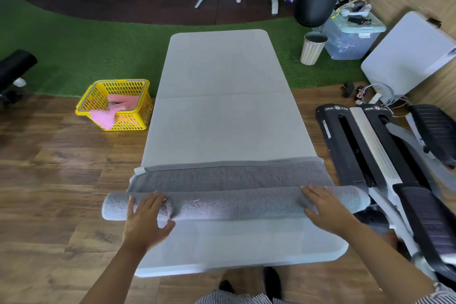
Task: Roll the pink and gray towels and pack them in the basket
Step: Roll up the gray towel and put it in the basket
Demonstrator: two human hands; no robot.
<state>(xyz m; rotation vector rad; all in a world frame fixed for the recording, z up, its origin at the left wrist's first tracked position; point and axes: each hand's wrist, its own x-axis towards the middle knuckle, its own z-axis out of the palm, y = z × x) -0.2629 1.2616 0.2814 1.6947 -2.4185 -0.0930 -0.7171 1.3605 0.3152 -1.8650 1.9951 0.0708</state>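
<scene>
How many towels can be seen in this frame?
2. A gray towel, partly rolled, lies across the table under both hands. A pink towel hangs over the yellow basket's rim; more may be hidden inside.

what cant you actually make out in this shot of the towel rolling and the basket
Head view only:
- Inside of the gray towel roll: hidden by its outer wrap, so how tight it is can't be told.
- Palms of the left hand and right hand: face down on the roll.
- Bottom of the yellow basket: covered by the pink towel and the near wall; anything gray under it is unclear.
</scene>
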